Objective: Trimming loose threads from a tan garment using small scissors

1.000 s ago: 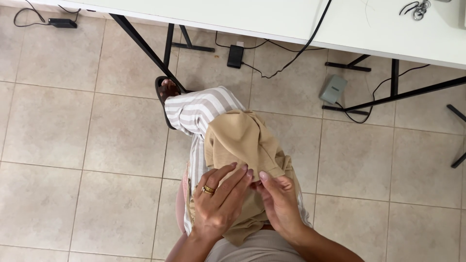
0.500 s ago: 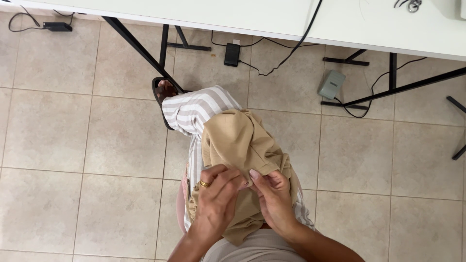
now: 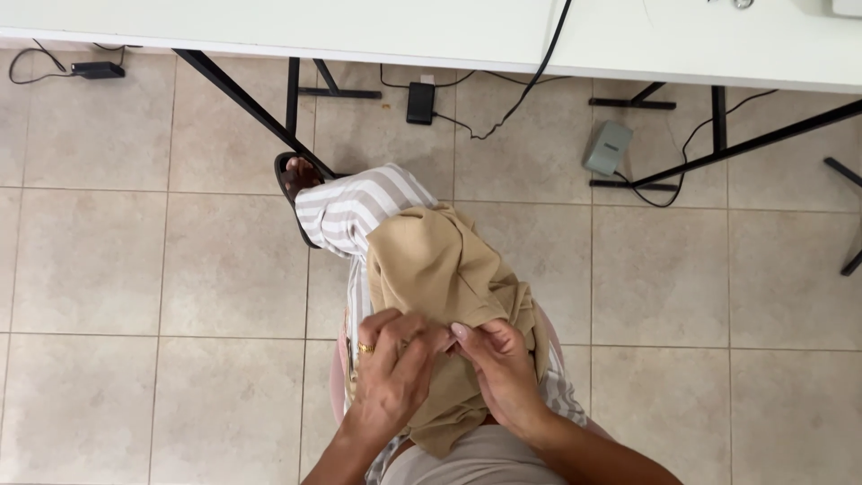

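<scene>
A crumpled tan cloth (image 3: 440, 269) lies across my lap, over my striped trouser leg (image 3: 346, 211). My left hand (image 3: 391, 373), with a gold ring on one finger, presses down on the near part of the cloth with curled fingers. Beside it, my right hand (image 3: 503, 368) pinches a fold of the same cloth between thumb and fingertips. The two hands touch each other at the fold. The cloth's lower edge hangs down between my wrists.
A white table edge (image 3: 359, 36) with black metal legs (image 3: 242, 103) runs along the top. Cables, a black power adapter (image 3: 419, 101) and a grey foot pedal (image 3: 608, 148) lie on the beige tiled floor (image 3: 135, 314). My sandalled foot (image 3: 296, 175) rests under the table.
Both hands have shifted slightly on the cloth, with the fingers drawn closer together at the fold. The view has drifted a little downward.
</scene>
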